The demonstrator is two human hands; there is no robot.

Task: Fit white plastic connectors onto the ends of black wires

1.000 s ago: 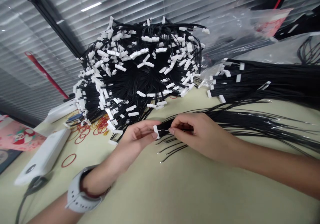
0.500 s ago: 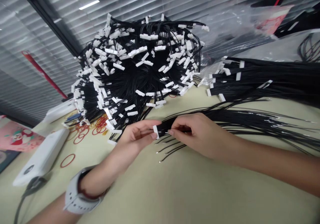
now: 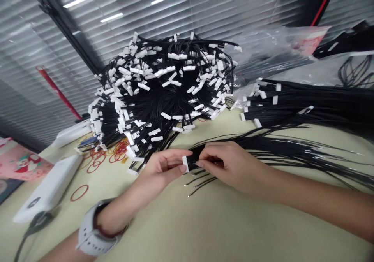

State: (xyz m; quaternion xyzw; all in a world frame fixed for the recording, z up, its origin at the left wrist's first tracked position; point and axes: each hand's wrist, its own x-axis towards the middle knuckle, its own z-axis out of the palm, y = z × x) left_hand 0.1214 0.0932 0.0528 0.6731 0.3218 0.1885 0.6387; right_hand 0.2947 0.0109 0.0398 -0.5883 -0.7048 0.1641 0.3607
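Between the thumb and fingers of my left hand (image 3: 163, 170) is a white connector housing (image 3: 185, 164), held upright near the middle of the table. My right hand (image 3: 228, 162) is just to its right, thumb and index finger pinched on a thin black wire (image 3: 198, 163) whose bright tip points at the housing. Loose black wires (image 3: 201, 182) with shiny metal ends lie below my right fingers. Under and beyond that hand, a bundle of black wires (image 3: 280, 147) stretches to the right. Whether the pinched wire's tip is inside the housing I cannot tell.
A large heap of black cables with white connectors (image 3: 166, 87) rises behind my hands. More connectored cables (image 3: 304, 102) lie at right, by clear plastic bags (image 3: 263, 44). At left are a white power strip (image 3: 48, 190), red rubber bands (image 3: 79, 192) and a pink printed packet (image 3: 25, 160).
The whole view has shifted slightly, so the scene sits lower in the picture. Fewer loose wire ends show below my right hand. Both hands keep nearly the same pose.
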